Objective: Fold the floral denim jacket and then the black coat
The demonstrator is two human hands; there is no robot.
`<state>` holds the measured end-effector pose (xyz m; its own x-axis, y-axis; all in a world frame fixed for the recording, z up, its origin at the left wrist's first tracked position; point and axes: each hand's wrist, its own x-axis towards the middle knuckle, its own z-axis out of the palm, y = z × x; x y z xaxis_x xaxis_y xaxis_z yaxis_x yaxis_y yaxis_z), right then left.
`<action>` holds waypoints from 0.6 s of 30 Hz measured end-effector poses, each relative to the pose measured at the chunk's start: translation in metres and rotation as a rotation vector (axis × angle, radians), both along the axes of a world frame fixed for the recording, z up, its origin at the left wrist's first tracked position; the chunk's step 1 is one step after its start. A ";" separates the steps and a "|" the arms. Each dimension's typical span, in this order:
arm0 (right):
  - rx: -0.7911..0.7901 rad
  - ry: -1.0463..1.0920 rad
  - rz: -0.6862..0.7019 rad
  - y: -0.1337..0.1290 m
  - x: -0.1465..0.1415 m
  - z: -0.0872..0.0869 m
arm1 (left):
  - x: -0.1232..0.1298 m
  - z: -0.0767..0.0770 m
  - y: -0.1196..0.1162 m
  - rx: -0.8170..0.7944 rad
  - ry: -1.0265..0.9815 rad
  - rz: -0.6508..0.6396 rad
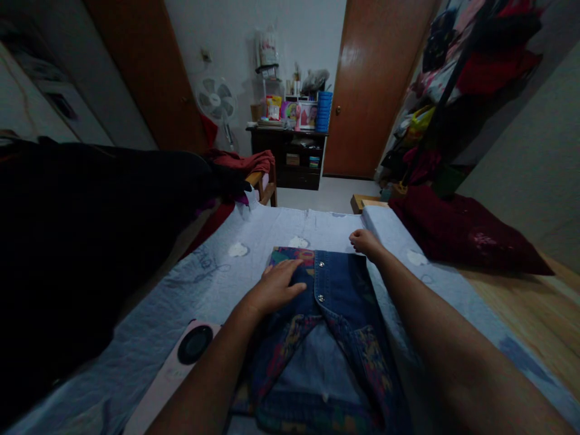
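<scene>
Denim jacket (pixel 339 302), folded into a rough rectangle, lies straight ahead of me on the pale blue sheet (pixel 272 222), its front facing up. My left hand (pixel 281 283) rests on its upper left part, palm down, fingers extended and a little spread, thumb held apart toward the middle; I see nothing gripped in it. My right hand (pixel 364 241) is just beyond the upper right corner, over the sheet, with its fingers curled in; I cannot tell whether they have hold of anything.

Between my hands, two metal snaps (pixel 321 264) run down the front strip, and below them the front parts into a wide V with lighter blue cloth inside. Multicoloured patterned panels show at the top left and along both edges of the V.

Under my left forearm I make out a pale pink flat object (pixel 174 374) with a dark disc on it. White cloud shapes dot the sheet. Farther out, a large black heap of cloth (pixel 90 241) fills the left side, and a dark red cushion (pixel 462 229) lies on the right. Past the bed stand a white fan (pixel 216 99) and a dark cabinet (pixel 285 175).
</scene>
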<state>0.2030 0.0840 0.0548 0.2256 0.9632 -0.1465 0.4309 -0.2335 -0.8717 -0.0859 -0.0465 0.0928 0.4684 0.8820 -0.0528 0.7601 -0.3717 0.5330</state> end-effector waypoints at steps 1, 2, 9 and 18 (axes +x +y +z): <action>-0.025 -0.007 -0.004 0.005 0.001 -0.001 | 0.001 -0.006 0.008 0.033 -0.003 0.034; -0.049 -0.013 -0.009 0.010 0.002 -0.003 | 0.003 -0.014 0.014 0.067 0.001 0.070; -0.169 0.027 -0.040 0.049 0.005 -0.007 | 0.017 -0.062 0.016 0.173 0.068 0.200; 0.066 0.261 -0.175 0.072 0.007 -0.016 | 0.014 -0.066 0.018 0.206 0.082 0.189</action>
